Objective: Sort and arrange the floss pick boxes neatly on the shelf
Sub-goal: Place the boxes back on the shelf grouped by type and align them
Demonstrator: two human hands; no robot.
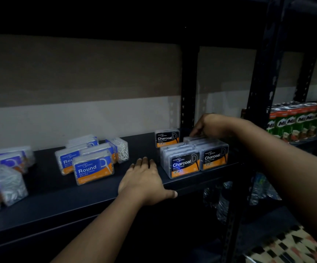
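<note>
Boxes at the far left first — a loose blue-label cluster (3, 175) at the shelf's near edge, some lying on their sides. Next right, the Round boxes (93, 167) stand in an untidy bunch, mid-shelf. Left hand (144, 182) lies flat on the dark shelf (58, 202), fingers straight and spread, thumb at the front lip, holding nothing. Right of it, the Charcoal boxes (195, 160) sit tight together in rows — one more Charcoal box (166, 138) stands alone behind. Right hand (205, 127) reaches over them, fingertips on the back-row box (193, 139); grip unclear. Milo cartons (294, 120) line the neighbouring shelf.
</note>
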